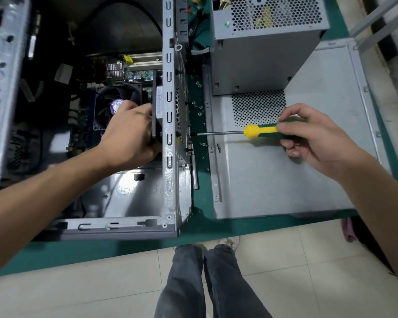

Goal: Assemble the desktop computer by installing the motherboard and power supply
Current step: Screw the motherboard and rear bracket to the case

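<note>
Here, right hand pinches screwdriver; fingertips seemingly on handle.

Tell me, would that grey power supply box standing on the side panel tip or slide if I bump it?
The power supply probably resists tipping: it looks boxy and broad-based. It might slide, since it stands on the smooth metal side panel.

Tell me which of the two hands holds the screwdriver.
The right hand grips the green-and-yellow screwdriver. The left hand instead reaches inside the computer case, holding a black fan there.
</note>
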Action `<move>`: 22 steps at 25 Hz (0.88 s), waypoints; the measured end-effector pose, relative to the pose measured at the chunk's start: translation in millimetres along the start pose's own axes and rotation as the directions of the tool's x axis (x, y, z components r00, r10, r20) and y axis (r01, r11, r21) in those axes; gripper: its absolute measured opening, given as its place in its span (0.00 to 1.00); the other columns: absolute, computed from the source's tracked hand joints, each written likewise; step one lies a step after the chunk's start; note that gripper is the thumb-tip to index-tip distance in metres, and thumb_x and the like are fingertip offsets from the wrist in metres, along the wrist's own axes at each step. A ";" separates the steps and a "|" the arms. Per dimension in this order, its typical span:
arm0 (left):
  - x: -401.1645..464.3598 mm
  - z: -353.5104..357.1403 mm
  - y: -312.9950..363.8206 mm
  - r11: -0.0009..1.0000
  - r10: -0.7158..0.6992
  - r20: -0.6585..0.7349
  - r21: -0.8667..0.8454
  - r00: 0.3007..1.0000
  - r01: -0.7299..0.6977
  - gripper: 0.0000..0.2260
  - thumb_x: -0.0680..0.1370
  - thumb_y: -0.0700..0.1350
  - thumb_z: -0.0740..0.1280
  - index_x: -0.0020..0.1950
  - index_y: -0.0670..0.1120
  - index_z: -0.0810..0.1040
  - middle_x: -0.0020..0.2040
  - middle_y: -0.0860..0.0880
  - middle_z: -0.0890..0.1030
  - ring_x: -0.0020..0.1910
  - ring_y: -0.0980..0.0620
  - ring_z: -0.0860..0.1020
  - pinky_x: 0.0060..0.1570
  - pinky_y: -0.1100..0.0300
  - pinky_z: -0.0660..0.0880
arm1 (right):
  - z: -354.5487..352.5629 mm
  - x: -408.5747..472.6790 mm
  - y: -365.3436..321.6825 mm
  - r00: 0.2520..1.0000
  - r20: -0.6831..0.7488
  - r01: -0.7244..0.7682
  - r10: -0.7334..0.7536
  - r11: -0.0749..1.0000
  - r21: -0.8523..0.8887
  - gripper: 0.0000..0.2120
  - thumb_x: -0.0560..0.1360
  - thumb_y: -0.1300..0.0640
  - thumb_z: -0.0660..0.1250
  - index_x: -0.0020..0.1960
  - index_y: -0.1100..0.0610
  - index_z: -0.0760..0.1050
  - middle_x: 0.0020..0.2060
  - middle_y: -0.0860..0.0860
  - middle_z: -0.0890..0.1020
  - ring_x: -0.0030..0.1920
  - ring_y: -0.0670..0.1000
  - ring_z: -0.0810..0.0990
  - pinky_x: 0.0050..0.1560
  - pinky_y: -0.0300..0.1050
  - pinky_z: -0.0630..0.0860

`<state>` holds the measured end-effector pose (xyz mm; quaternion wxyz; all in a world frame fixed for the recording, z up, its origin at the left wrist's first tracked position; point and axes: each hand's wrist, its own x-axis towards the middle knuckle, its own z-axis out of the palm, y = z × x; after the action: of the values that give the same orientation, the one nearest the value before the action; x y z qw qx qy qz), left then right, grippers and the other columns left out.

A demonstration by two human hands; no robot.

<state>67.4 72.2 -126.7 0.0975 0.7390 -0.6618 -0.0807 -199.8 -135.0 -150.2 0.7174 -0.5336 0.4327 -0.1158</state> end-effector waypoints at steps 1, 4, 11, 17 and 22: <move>0.1 -0.1 -0.7 1.000 -0.001 0.000 -0.002 1.000 0.001 0.09 0.65 0.41 0.64 0.31 0.50 0.65 0.31 0.47 0.70 0.29 0.43 0.69 0.44 0.50 0.66 | 2.0 0.1 1.8 1.000 -0.027 0.005 -0.008 0.994 -0.105 0.09 0.72 0.50 0.73 0.39 0.51 0.76 0.32 0.51 0.78 0.24 0.48 0.68 0.23 0.37 0.61; -0.2 0.8 -3.3 1.000 -0.001 0.001 -0.003 1.000 0.001 0.09 0.65 0.42 0.64 0.30 0.50 0.65 0.32 0.51 0.67 0.29 0.44 0.68 0.44 0.52 0.63 | 5.1 1.3 2.7 0.997 -0.071 -0.055 0.038 0.962 -0.268 0.15 0.75 0.40 0.68 0.37 0.51 0.77 0.31 0.57 0.78 0.27 0.52 0.69 0.25 0.40 0.63; 0.5 1.7 -3.1 1.000 0.024 -0.023 -0.002 0.999 -0.024 0.12 0.64 0.41 0.64 0.29 0.53 0.61 0.30 0.57 0.60 0.29 0.49 0.63 0.41 0.53 0.62 | 4.2 -0.4 3.6 0.998 -0.067 -0.029 0.013 0.972 -0.233 0.13 0.76 0.43 0.67 0.39 0.51 0.76 0.32 0.60 0.79 0.23 0.50 0.65 0.24 0.39 0.60; 2.3 0.4 1.2 1.000 0.005 -0.006 0.008 1.000 -0.005 0.19 0.65 0.43 0.63 0.31 0.59 0.53 0.31 0.55 0.61 0.30 0.49 0.62 0.41 0.56 0.56 | -2.0 -5.8 1.9 0.999 -0.021 0.031 -0.032 0.998 -0.057 0.05 0.73 0.54 0.72 0.44 0.52 0.76 0.35 0.50 0.77 0.27 0.49 0.69 0.27 0.43 0.63; 0.8 -0.3 -1.1 0.999 -0.049 0.044 0.026 0.998 0.048 0.09 0.65 0.43 0.63 0.28 0.50 0.64 0.30 0.48 0.68 0.30 0.45 0.67 0.42 0.54 0.58 | 0.7 -7.7 6.2 1.000 -0.019 0.017 -0.021 0.983 -0.181 0.08 0.74 0.47 0.69 0.46 0.52 0.78 0.38 0.52 0.79 0.28 0.49 0.71 0.24 0.41 0.64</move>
<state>68.6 71.5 -126.7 0.0716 0.7540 -0.6465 -0.0914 -205.7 -127.2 -151.7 0.6602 -0.5995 0.4437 -0.0883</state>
